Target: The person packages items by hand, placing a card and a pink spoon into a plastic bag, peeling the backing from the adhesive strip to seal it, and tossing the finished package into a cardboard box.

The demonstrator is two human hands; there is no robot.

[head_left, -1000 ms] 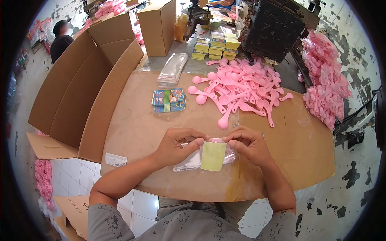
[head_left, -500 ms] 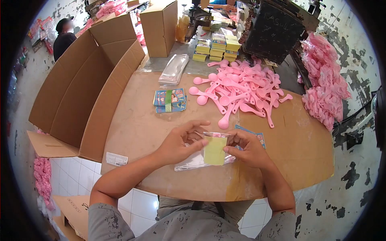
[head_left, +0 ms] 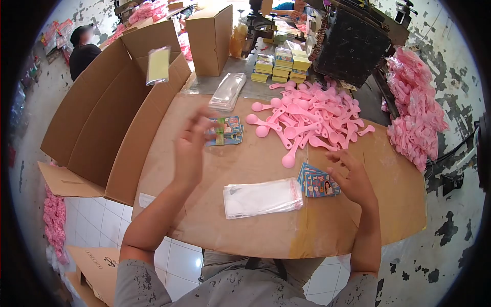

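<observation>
My left hand point(head_left: 192, 146) is raised beside the banded card stack point(head_left: 228, 132), its fingers apart and slightly blurred, holding nothing. Up and to its left, a clear packet with a yellow card point(head_left: 158, 65) hangs in the air in front of the opening of the big cardboard box point(head_left: 128, 128). Over at the right, my right hand point(head_left: 355, 179) hovers with fingers loosely spread at the edge of a fan of blue printed cards point(head_left: 321, 184); it grips nothing. Flat clear plastic sleeves point(head_left: 262, 198) lie in a pile left of those cards.
Pink measuring spoons point(head_left: 312, 115) are heaped at the back of the table. Behind them stand card stacks point(head_left: 281, 64) and a dark machine point(head_left: 342, 43). More sleeves point(head_left: 227, 92) lie at back left. Bagged pink items point(head_left: 414, 107) hang at right. A person point(head_left: 83, 53) is beyond the box.
The packet with the yellow card has left my hands and flown up and left toward the box. My left hand has moved up and left; my right hand has shifted right to the blue cards.
</observation>
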